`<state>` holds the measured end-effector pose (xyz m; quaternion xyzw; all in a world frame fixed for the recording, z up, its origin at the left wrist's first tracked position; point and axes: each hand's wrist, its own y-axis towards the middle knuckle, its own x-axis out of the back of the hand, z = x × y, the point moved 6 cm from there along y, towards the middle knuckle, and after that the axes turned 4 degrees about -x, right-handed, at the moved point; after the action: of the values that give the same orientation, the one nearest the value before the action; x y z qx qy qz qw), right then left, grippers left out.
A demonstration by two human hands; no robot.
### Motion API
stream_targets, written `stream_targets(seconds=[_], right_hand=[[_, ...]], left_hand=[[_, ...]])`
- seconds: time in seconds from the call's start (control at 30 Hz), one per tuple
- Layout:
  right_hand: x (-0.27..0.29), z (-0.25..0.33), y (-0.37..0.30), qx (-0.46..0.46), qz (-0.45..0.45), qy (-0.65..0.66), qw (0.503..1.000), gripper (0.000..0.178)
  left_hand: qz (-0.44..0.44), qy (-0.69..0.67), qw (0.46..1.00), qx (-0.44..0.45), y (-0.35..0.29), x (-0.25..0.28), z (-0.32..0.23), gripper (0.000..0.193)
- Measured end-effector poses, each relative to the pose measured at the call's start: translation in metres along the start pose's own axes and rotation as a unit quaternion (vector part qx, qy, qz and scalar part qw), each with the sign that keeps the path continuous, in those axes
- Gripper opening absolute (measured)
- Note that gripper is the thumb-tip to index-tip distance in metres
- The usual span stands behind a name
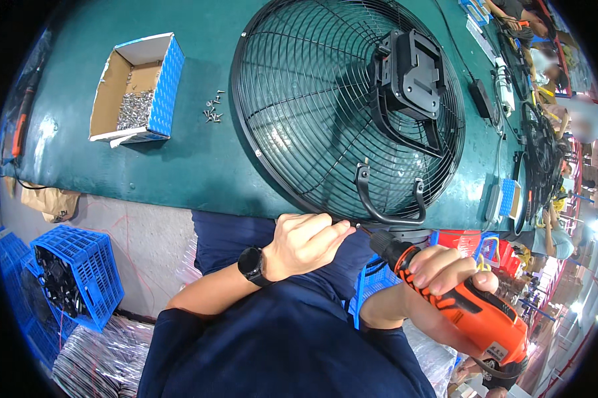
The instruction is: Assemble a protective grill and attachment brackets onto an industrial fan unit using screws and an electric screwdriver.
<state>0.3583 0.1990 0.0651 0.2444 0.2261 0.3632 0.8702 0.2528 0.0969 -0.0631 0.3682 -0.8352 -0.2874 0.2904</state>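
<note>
While the right hand (438,285) gripped an orange power driver (475,310), the left hand (305,244) sat at the rim of a black fan (350,113)

So the right hand had its fingers wrapped tight round the driver's body, bit pointing over toward the left fingertips. Couldn't tell if the bit was touching anything. Left hand was curled nearly closed, thumb and index finger right by the rim; whatever they pinched, if anything, was too small to make out. That wrist had a black watch (250,263) on it.

The fan lay grille-up on a green bench (199,166) just beyond both hands, a curved handle (378,215) near them and a boxy motor housing (410,76) farther out. Ahead and left of the left hand, some loose screws (213,115) were scattered beside the grille, and past those stood an open cardboard box (167,86) with more screws inside. Well off to the left hand's left, below bench level, was a blue crate (93,272) of black parts.
</note>
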Motion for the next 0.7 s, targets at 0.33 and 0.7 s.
stream_targets(seconds=[0.33, 0.7], right_hand=[[-0.011, -0.006, 0.004, -0.004, 0.165, -0.011, 0.986, 0.056], [-0.009, -0.007, 0.001, -0.012, 0.08, -0.061, 0.995, 0.048]], left_hand=[[0.039, -0.078, 0.988, 0.124, 0.005, 0.006, -0.005, 0.035], [0.098, -0.215, 0.971, 0.023, 0.032, -0.007, -0.057, 0.053]])
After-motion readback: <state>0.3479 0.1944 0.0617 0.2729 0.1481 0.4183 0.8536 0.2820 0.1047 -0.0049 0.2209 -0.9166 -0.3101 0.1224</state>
